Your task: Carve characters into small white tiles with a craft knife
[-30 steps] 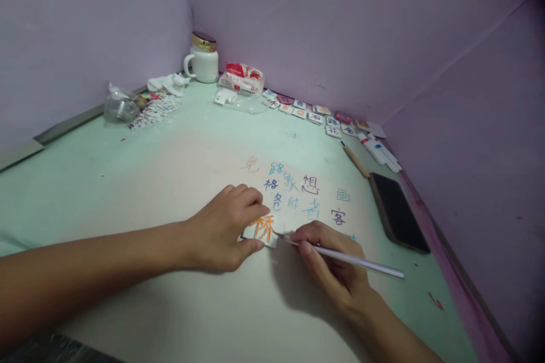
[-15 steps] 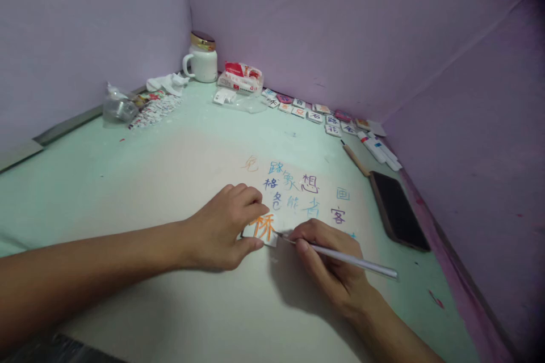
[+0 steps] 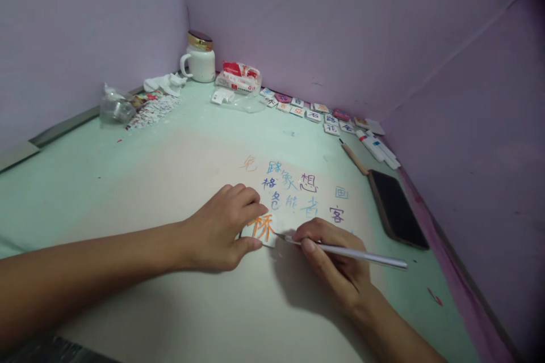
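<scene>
A small white tile [image 3: 268, 241] is lying on the table [image 3: 170, 164], its orange character [image 3: 263, 228] seeming fully drawn; what remains to be worked on it is too small to tell. The left hand [image 3: 227, 228]'s grip is holding the tile between thumb and fingers, while the right hand [image 3: 340, 264] is pinching a slim silver tool [image 3: 366, 256], tip pointing at the character's right side. Farther out, lettered pieces [image 3: 314, 116], apparently finished, are lying along the wall [image 3: 289, 22].

Dim light mutes the lilac wall [image 3: 319, 22]; the gold lid [image 3: 200, 40] glints. A soft-edged shadow spreads on the bench [image 3: 128, 181] below the fingers [image 3: 317, 229] of the right hand [image 3: 347, 283]. Distant character tiles [image 3: 314, 117] look soft; the upper-right corner is black.
</scene>
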Demonstrator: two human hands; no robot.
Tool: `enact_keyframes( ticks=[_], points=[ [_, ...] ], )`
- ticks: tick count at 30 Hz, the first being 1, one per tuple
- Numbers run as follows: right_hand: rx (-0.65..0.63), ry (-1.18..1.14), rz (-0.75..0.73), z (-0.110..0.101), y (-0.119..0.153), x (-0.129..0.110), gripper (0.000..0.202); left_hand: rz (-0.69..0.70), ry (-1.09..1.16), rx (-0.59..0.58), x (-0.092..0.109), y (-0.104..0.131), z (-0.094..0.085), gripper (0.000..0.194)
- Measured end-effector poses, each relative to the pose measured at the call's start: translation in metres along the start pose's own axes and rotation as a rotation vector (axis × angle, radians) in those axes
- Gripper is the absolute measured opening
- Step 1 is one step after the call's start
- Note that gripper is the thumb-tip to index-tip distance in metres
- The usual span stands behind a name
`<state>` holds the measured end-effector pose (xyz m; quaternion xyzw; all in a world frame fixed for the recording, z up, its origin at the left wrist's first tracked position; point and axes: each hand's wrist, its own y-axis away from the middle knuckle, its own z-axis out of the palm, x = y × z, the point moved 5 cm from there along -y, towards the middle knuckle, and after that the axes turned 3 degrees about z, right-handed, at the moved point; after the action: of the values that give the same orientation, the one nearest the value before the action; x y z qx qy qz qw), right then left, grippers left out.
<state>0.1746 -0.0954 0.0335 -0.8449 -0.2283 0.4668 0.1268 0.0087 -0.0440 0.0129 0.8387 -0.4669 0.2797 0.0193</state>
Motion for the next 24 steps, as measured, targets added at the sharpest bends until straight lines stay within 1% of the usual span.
enact_keyframes(
  ticks=[5,10,15,17,19,24],
  points=[
    [-0.053,0.027,-0.012,0.004,0.000,0.000,0.015,0.007,0.000,0.007,0.000,0.000,0.000,0.030],
    [-0.075,0.030,0.018,0.004,-0.002,0.002,0.015,0.008,0.002,0.010,0.000,0.000,0.000,0.030],
    [-0.050,-0.156,0.142,0.001,0.003,0.010,0.022,0.005,0.004,0.004,0.000,-0.001,0.000,0.030],
    [-0.029,-0.162,0.131,0.000,0.002,0.009,0.019,0.004,0.004,-0.003,0.000,-0.001,0.000,0.030],
    [-0.017,-0.112,0.088,-0.001,0.000,0.005,0.017,0.003,0.002,-0.004,0.000,-0.001,0.000,0.030],
    [-0.041,-0.001,0.001,0.001,-0.005,-0.002,0.015,0.003,-0.006,0.002,0.000,-0.001,0.000,0.031]
  ],
)
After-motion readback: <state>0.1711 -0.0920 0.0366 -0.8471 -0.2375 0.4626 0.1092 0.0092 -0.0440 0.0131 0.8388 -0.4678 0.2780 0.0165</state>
